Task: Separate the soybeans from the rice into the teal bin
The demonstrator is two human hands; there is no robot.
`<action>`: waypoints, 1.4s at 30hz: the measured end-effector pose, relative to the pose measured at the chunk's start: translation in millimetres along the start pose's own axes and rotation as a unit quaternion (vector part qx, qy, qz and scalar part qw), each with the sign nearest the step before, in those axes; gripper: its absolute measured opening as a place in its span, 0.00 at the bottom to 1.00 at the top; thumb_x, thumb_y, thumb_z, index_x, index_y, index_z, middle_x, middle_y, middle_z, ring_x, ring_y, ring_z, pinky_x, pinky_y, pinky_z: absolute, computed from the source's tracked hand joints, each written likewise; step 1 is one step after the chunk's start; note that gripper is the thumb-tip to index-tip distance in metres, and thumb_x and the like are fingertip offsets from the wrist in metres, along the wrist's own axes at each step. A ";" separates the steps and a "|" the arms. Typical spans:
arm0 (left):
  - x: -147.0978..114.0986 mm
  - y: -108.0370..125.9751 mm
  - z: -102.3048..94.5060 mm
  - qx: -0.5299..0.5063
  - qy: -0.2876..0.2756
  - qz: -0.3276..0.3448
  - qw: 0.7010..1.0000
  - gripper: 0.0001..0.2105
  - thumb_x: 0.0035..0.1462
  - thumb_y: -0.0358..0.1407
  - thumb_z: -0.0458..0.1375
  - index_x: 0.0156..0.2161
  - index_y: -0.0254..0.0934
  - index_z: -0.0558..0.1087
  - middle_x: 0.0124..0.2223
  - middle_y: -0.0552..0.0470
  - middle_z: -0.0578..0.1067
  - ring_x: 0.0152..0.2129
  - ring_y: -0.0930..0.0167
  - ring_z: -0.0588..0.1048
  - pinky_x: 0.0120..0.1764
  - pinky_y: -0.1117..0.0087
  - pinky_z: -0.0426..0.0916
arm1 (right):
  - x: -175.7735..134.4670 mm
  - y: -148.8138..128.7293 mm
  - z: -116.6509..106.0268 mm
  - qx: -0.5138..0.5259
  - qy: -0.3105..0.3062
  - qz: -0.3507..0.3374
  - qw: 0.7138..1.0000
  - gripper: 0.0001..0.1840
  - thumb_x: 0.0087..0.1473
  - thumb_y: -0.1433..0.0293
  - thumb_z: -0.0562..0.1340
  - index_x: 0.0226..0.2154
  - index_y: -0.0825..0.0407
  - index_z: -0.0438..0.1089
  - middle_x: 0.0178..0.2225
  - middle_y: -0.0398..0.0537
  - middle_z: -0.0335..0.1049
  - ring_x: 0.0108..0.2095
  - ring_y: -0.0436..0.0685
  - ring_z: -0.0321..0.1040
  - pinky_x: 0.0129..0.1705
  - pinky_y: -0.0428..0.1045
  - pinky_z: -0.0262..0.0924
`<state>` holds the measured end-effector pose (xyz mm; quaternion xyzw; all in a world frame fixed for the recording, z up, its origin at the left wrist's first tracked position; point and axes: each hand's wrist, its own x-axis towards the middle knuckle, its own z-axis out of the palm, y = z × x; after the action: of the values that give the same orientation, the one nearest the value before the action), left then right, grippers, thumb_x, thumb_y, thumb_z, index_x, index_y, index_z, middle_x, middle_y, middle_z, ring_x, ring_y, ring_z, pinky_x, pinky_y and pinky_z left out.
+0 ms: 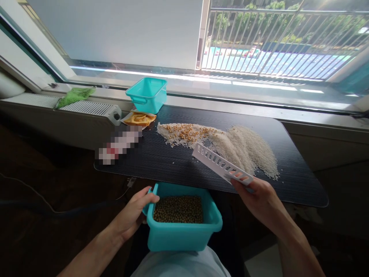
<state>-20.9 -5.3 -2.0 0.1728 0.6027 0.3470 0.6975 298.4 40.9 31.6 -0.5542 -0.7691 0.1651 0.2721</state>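
My left hand (141, 206) grips the side handle of a turquoise plastic bin (178, 234), held below the table's front edge against my body. Inside the bin lies a layer of small round olive-brown beans or peas (178, 209). In my right hand (259, 192) is a flat white plastic strip with a row of slots (215, 161), held by its right end, tilted above the tabletop. Just behind the strip spreads a long pile of white rice-like grains (245, 148). Round orange-yellow beans or peas (187, 131) are scattered over the pile's left part.
A second turquoise bin (155, 98) stands at the table's back left corner, beside an orange-yellow packet (140, 118). A blurred-out item (118, 148) lies at the left edge of the dark table (161, 165). Left are a radiator (89, 108) and a green cloth (75, 96).
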 end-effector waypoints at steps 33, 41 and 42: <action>1.7 -1.7 -0.6 -0.011 0.029 0.011 0.999 0.17 0.38 0.35 0.68 0.34 0.39 0.68 0.24 0.60 0.67 0.20 0.74 0.68 0.24 0.75 0.63 | 12.3 -30.7 40.5 0.134 -0.082 -0.045 0.987 0.14 0.62 0.70 0.54 0.40 0.49 0.76 0.40 0.45 0.78 0.37 0.53 0.74 0.39 0.45 0.67; 0.3 0.1 -1.5 -0.017 0.025 -0.003 1.000 0.19 0.38 0.37 0.68 0.36 0.39 0.68 0.24 0.61 0.67 0.17 0.75 0.65 0.24 0.73 0.62 | 9.8 -14.3 40.5 0.019 0.040 0.005 0.999 0.15 0.60 0.69 0.55 0.42 0.48 0.76 0.43 0.49 0.79 0.39 0.57 0.76 0.40 0.49 0.69; 0.5 0.0 -1.6 -0.015 0.027 -0.003 1.000 0.19 0.38 0.37 0.68 0.37 0.40 0.68 0.24 0.61 0.67 0.17 0.74 0.65 0.24 0.73 0.62 | 9.5 -8.7 37.5 -0.007 0.060 0.016 0.998 0.14 0.60 0.68 0.55 0.41 0.48 0.76 0.42 0.49 0.79 0.38 0.57 0.77 0.39 0.49 0.69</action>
<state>-22.5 -5.2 -2.8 0.1508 0.6166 0.3584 0.6845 267.0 48.8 8.7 -0.5769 -0.7438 0.1308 0.3111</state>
